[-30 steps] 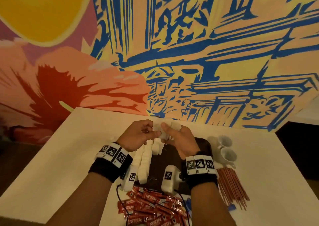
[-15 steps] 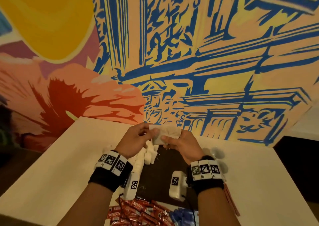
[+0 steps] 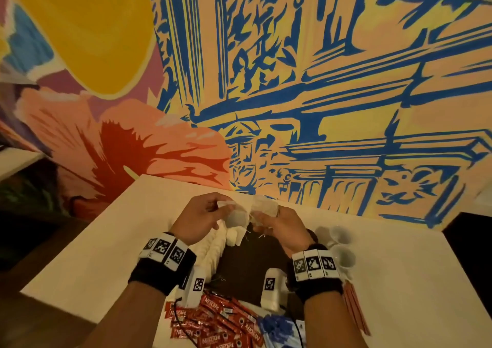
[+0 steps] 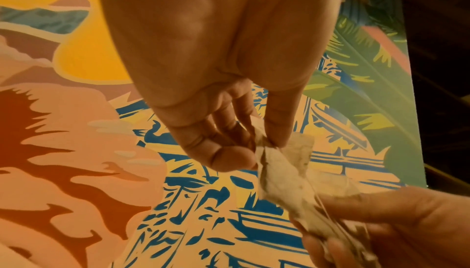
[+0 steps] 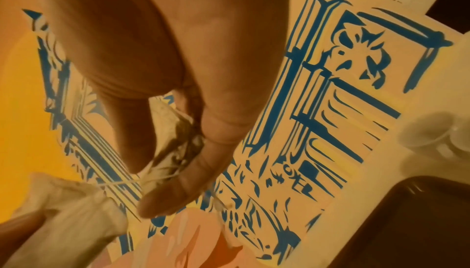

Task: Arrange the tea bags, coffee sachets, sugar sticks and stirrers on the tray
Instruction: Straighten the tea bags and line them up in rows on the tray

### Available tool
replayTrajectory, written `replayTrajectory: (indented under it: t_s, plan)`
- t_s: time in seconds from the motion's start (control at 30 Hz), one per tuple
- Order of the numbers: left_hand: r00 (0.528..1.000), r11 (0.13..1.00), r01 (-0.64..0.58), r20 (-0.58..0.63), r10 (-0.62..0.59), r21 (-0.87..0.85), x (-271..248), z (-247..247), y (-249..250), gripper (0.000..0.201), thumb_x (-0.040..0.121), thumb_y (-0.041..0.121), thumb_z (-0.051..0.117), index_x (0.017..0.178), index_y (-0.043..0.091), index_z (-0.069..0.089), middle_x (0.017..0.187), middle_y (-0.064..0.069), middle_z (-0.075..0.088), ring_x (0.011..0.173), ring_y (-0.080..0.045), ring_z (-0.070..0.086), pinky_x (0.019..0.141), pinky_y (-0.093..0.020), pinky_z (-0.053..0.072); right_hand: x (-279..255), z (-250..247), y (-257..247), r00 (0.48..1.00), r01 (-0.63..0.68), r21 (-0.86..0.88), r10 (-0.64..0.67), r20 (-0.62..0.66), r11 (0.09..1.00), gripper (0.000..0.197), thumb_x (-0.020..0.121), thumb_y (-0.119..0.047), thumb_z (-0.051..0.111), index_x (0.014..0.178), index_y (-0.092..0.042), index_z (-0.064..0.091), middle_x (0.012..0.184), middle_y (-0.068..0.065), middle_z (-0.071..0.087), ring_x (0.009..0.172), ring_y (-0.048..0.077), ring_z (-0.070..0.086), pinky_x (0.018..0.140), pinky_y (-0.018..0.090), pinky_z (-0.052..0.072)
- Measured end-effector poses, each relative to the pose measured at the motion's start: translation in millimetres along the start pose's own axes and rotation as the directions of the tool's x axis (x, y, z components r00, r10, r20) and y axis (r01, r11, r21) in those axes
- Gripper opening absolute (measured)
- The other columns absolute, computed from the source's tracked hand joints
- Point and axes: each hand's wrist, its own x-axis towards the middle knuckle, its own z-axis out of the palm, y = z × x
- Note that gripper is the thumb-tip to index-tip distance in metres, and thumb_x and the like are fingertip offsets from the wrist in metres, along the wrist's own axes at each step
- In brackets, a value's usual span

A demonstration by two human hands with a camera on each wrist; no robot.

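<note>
Both hands raised above the far end of the dark tray [image 3: 247, 268], close to the painted wall [image 3: 319, 81].

Left hand [image 3: 198, 220]: thumb and fingers pinched together on one pale tea bag [image 3: 235, 214]. In the left wrist view the thumb and forefinger clamp the bag's upper corner; the bag [image 4: 282, 163] hangs down and to the right.

Right hand [image 3: 282, 226]: thumb and fingers closed on a small bunch of tea bags [image 3: 265, 205]. Thin strings run between this bunch and the left hand's bag; right wrist view shows a string [image 5: 119, 182] stretched taut between the two.

More tea bags lie in a row [image 3: 213, 249] along the left side of the tray.

On the white table [image 3: 93, 254]: red coffee sachets [image 3: 213, 321] in a loose heap at the near edge, blue sachets [image 3: 277, 329] just beside them. Reddish stirrers [image 3: 355, 307] lie right of the tray, partly hidden by the right wrist. Two white cups [image 3: 343, 249] sit beside the tray's far right corner.
</note>
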Motion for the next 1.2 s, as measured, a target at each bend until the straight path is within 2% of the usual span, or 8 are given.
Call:
replayTrajectory:
  t_s: [0.17,0.33,0.4,0.47,0.6,0.8,1.03,1.2]
  plan:
    - [0.997,0.996,0.071,-0.024,-0.07,0.054,17.2,-11.6,-19.1,0.008,0.094,0.012,0.068,0.1,0.011,0.072,0.087,-0.002,0.075,0.074,-0.008,0.067,0.058,-0.028,0.053,6.0,-9.3,21.7,0.98,-0.131,0.086,0.143,-0.142,0.988,0.029,0.097,0.008,0.051,0.092,-0.016,0.068,0.099,0.003,0.071,0.097,0.021,0.068,0.084,0.034,0.06]
    - [0.982,0.97,0.177,0.041,-0.186,0.165,50.0,-14.3,-67.3,0.003,0.094,0.012,0.067,0.095,0.01,0.069,0.084,-0.005,0.07,0.072,-0.014,0.063,0.058,-0.028,0.054,20.7,-7.8,36.3,0.958,-0.228,0.109,0.243,-0.15,0.968,0.03,0.094,0.014,0.047,0.092,-0.008,0.068,0.108,0.015,0.069,0.098,0.024,0.066,0.097,0.043,0.056]
    - [0.969,0.948,0.205,0.088,-0.232,0.244,65.5,-11.0,-88.9,0.005,0.094,0.015,0.067,0.094,0.01,0.068,0.086,-0.006,0.069,0.074,-0.017,0.063,0.06,-0.031,0.056,30.8,-6.9,42.7,0.947,-0.25,0.084,0.262,-0.187,0.965,0.023,0.094,0.015,0.049,0.098,0.0,0.065,0.116,0.027,0.065,0.088,0.021,0.065,0.086,0.034,0.06]
    - [0.954,0.919,0.221,0.126,-0.273,0.325,78.5,-5.5,-107.7,0.006,0.093,0.017,0.068,0.096,0.011,0.068,0.089,-0.005,0.067,0.076,-0.02,0.065,0.062,-0.032,0.057,39.3,-6.7,47.1,0.937,-0.268,0.069,0.276,-0.214,0.961,0.025,0.095,0.014,0.052,0.109,-0.003,0.064,0.114,0.017,0.067,0.089,0.02,0.064,0.076,0.026,0.06]
    - [0.914,0.822,0.262,0.143,-0.379,0.505,97.3,2.3,-147.0,0.011,0.093,0.027,0.066,0.102,0.02,0.065,0.099,-0.001,0.065,0.084,-0.024,0.069,0.064,-0.029,0.056,56.3,-12.4,54.1,0.887,-0.287,0.152,0.323,-0.331,0.946,0.028,0.095,0.009,0.054,0.113,-0.009,0.065,0.107,0.007,0.065,0.1,0.028,0.063,0.091,0.045,0.059]
    - [0.858,0.728,0.286,0.171,-0.483,0.623,114.2,15.3,-195.3,0.006,0.09,0.031,0.066,0.093,0.027,0.063,0.101,0.001,0.062,0.075,-0.015,0.059,0.061,-0.022,0.044,81.4,-26.1,62.0,0.795,-0.283,0.174,0.332,-0.507,0.943,0.033,0.095,0.002,0.058,0.127,-0.005,0.061,0.123,0.013,0.06,0.108,0.03,0.062,0.092,0.046,0.06]
    - [0.786,0.682,0.158,0.328,-0.525,0.714,134.1,39.6,-213.2,0.028,0.094,0.041,0.057,0.112,0.025,0.071,0.113,-0.001,0.067,0.106,-0.025,0.063,0.08,-0.028,0.047,90.9,-18.8,76.7,0.828,-0.319,0.04,0.299,-0.474,0.947,0.026,0.093,0.0,0.064,0.112,-0.017,0.069,0.113,0.008,0.071,0.104,0.025,0.067,0.088,0.039,0.06]
    - [0.782,0.627,0.138,0.304,-0.544,0.766,141.2,44.3,-225.3,0.028,0.094,0.037,0.056,0.115,0.025,0.071,0.12,-0.003,0.067,0.106,-0.026,0.064,0.085,-0.029,0.049,94.0,-19.3,77.5,0.852,-0.314,-0.002,0.281,-0.442,0.949,0.025,0.093,-0.001,0.065,0.107,-0.021,0.069,0.109,0.004,0.073,0.1,0.023,0.069,0.083,0.035,0.059]
